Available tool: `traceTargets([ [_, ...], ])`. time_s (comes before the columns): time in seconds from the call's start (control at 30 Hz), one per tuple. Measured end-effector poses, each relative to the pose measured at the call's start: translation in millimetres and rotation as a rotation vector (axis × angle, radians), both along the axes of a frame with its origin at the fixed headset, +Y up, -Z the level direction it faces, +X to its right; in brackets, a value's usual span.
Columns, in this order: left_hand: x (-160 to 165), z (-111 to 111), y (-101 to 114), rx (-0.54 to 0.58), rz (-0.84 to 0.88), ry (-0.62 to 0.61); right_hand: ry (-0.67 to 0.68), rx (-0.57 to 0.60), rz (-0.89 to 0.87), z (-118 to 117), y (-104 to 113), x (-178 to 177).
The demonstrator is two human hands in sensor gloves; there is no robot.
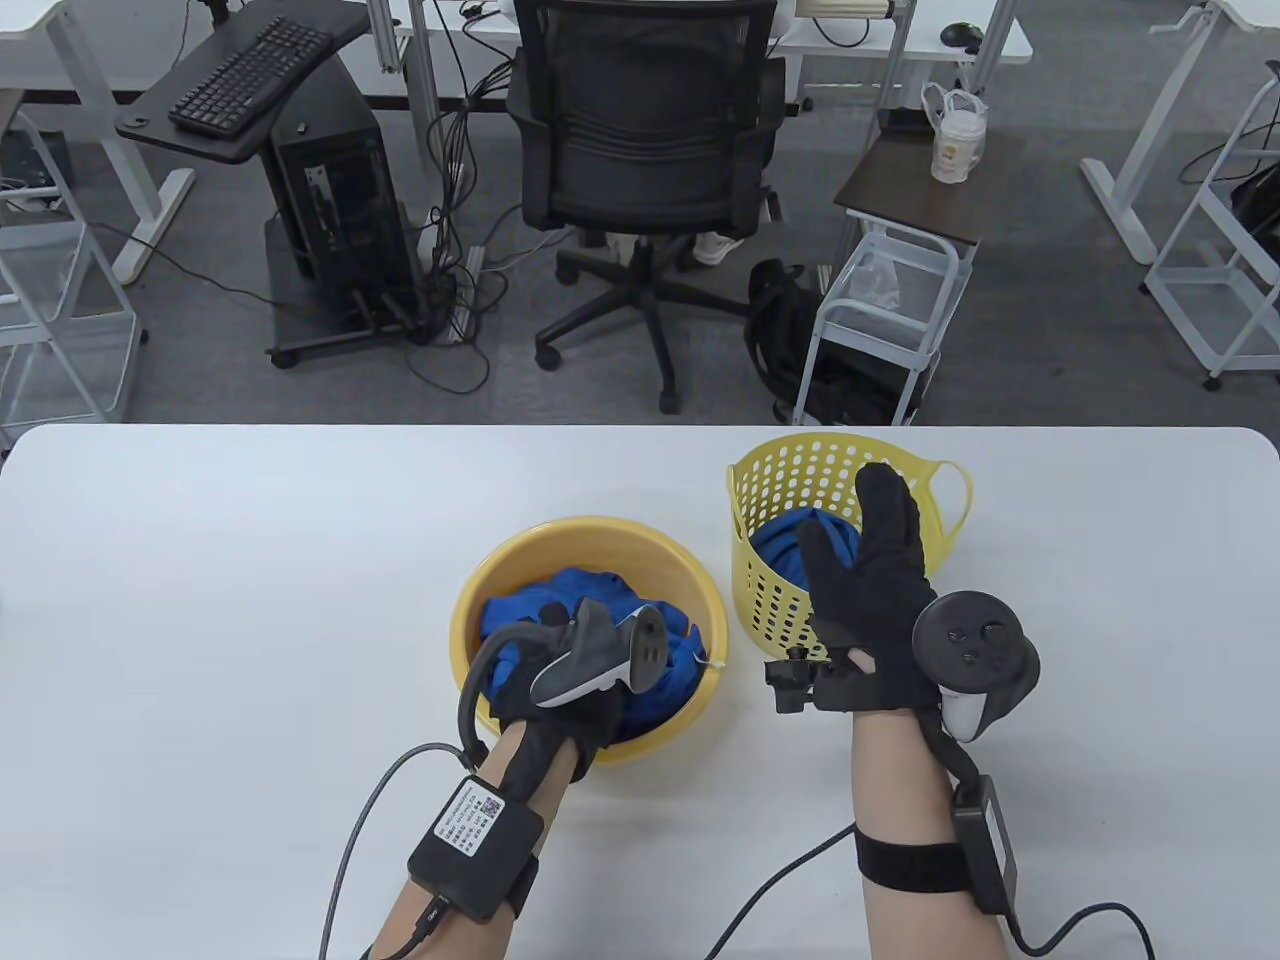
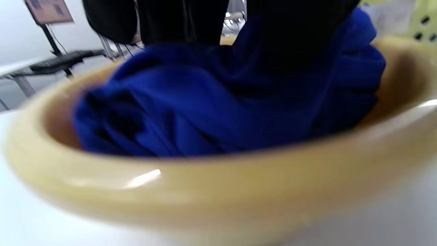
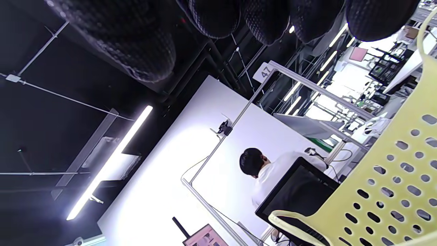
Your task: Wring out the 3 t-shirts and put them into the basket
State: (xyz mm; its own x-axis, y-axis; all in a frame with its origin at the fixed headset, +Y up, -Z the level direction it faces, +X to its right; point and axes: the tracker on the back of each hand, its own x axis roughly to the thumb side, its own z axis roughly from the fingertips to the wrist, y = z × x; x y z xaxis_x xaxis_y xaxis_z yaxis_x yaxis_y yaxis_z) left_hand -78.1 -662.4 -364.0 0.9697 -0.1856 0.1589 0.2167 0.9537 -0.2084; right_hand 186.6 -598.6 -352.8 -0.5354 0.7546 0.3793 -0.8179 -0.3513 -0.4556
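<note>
A round yellow bowl (image 1: pixel 590 528) in the middle of the white table holds bunched blue t-shirts (image 1: pixel 510 620). My left hand (image 1: pixel 555 625) reaches down into the bowl, its fingers (image 2: pixel 184 20) lying on the blue cloth (image 2: pixel 205 102). The tracker hides whether they curl round it. To the right stands a yellow perforated basket (image 1: pixel 775 480) with a blue t-shirt (image 1: pixel 785 545) inside. My right hand (image 1: pixel 865 545) is raised in front of the basket with straight fingers (image 3: pixel 211 17), holding nothing.
The bowl's rim (image 2: pixel 205 191) fills the left wrist view. Beyond the table's far edge are a black office chair (image 1: pixel 645 130) and a small white cart (image 1: pixel 880 310). The basket wall (image 3: pixel 392 177) is close in the right wrist view.
</note>
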Motion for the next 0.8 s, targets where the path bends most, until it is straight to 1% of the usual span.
traceTargets([
  [0.03, -8, 2, 13, 0.009, 0.023, 0.032, 0.0, 0.008, 0.002, 1, 1, 0],
  [0.1, -22, 7, 38, 0.067, 0.089, 0.097, 0.007, 0.011, -0.007, 3, 3, 0],
  [0.17, -42, 13, 72, 0.166, 0.178, 0.148, 0.017, 0.007, -0.012, 4, 5, 1],
  [0.2, -50, 14, 84, 0.185, 0.214, 0.165, 0.025, -0.001, -0.008, 4, 5, 0],
  [0.23, -64, 19, 103, 0.21, 0.314, 0.204, 0.038, -0.014, -0.001, 4, 4, -1],
  [0.3, -85, 28, 131, 0.251, 0.551, 0.251, 0.081, -0.045, 0.02, 2, 3, -6],
  [0.33, -96, 33, 144, 0.265, 0.701, 0.264, 0.129, -0.079, 0.053, -1, 1, -10],
  [0.37, -104, 38, 154, 0.281, 0.805, 0.268, 0.166, -0.11, 0.084, -3, 0, -14],
  [0.47, -124, 59, 186, 0.384, 1.118, 0.256, 0.336, -0.24, 0.235, -9, -7, -31],
  [0.5, -127, 64, 193, 0.402, 1.194, 0.238, 0.392, -0.263, 0.283, -10, -9, -38],
  [0.6, -130, 80, 216, 0.44, 1.446, 0.1, 0.515, -0.275, 0.444, -10, -12, -58],
  [0.7, -121, 94, 236, 0.363, 1.619, -0.058, 0.589, -0.29, 0.535, -10, -14, -70],
  [0.77, -112, 102, 246, 0.318, 1.661, -0.144, 0.664, -0.303, 0.51, -11, -17, -76],
  [0.8, -104, 106, 250, 0.286, 1.69, -0.213, 0.717, -0.311, 0.485, -11, -20, -81],
])
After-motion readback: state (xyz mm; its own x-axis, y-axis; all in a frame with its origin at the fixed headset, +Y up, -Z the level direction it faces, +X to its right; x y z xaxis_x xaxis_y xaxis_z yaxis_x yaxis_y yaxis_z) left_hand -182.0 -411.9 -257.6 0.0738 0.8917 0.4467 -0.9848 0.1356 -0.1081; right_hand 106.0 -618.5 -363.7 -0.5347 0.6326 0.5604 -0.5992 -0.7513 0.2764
